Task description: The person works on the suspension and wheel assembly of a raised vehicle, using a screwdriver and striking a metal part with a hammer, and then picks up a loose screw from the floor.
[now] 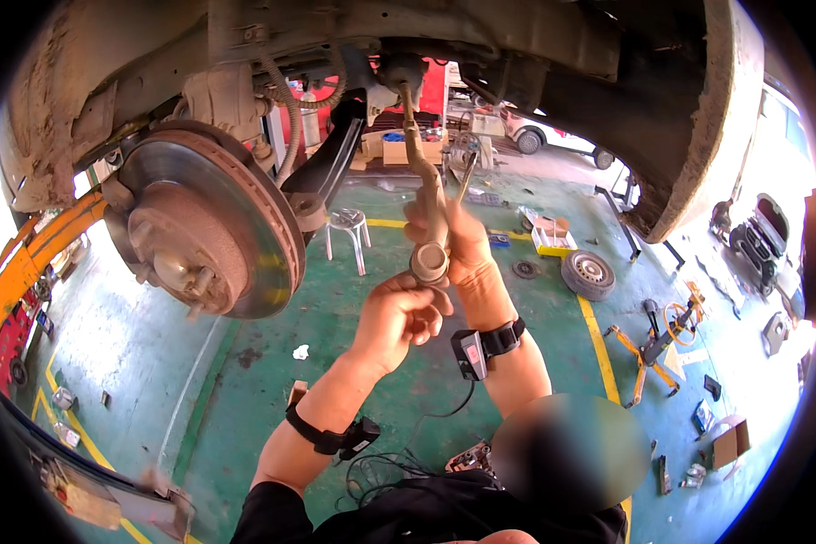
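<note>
Sunlit green workshop floor [272, 363], yellow lines [598, 344]

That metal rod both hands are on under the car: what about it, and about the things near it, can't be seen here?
All in the head view:
- Where the rod joins the underbody: too dark to tell.
- The rod's middle: covered by the right hand.
- The slim tool by the right hand: too blurred to identify.
- The left hand fingertips under the rod's round end: curled out of sight.
- The brake disc back face: turned away.

A rust-brown brake disc [210, 222] hangs above the green floor [335, 299] with yellow lines.
</note>
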A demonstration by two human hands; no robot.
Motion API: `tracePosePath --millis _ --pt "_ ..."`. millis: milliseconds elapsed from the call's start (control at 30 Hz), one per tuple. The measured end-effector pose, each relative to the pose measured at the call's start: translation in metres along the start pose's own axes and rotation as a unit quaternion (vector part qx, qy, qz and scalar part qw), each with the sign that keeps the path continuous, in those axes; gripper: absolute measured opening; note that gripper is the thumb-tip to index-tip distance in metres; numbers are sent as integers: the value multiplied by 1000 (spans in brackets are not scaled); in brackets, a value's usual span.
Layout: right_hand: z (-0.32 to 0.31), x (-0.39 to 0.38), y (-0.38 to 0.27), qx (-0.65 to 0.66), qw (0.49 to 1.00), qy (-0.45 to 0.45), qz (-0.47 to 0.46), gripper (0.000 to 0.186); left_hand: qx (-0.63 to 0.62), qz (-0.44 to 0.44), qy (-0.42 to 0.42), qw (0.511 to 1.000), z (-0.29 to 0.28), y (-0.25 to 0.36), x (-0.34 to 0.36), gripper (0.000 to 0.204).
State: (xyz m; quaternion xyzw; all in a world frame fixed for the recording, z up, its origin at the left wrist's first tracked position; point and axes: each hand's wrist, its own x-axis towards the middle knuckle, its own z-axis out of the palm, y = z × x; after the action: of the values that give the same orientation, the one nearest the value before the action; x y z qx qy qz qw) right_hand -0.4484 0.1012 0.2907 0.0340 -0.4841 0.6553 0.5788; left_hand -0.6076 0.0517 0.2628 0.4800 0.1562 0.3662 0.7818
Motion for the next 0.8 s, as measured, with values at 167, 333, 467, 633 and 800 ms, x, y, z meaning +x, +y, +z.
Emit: tracePosePath --millis 167,333,467,633,800 --pt "7 1 -23 -113 990 63 62 27 483 224 48 845 15 18 -16 29" --pt "28 -1 -40 -224 964 123 75 28 694 507 200 470 27 36 -21 47" --pt "37 7 -37 -225 968 99 55 31 792 489 141 339 38 40 -11 60" --pt "21 -12 -26 -193 971 134 39 36 765 516 157 351 38 45 2 44" --pt "28 -47 27 -180 933 312 -12 23 708 556 192 392 36 41 3 38"
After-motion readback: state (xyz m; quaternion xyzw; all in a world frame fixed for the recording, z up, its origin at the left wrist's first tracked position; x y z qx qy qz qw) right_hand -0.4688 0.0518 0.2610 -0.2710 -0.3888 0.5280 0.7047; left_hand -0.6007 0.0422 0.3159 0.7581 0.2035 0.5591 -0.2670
